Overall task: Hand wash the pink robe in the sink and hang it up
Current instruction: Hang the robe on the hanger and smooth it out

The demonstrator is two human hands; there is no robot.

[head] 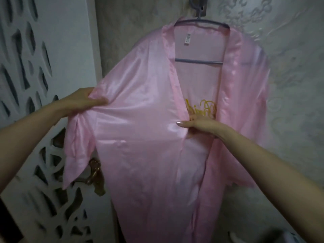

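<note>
I see the pink robe (140, 128) on a grey hanger (199, 61), hooked high on the far patterned wall (289, 85), to the right of a carved white door (26, 67). The robe is glossy satin and hangs open at the front, showing a white label (240, 39) near the collar and gold lettering (201, 107) inside. My left hand (80, 102) grips bunched cloth at the left sleeve with curled fingers, and my right hand (199, 126) pinches the left panel's front edge, thumb on top.

Wall hook (193, 0) holds grey hanger (199, 61); pink robe (140, 102) hangs on it.
</note>
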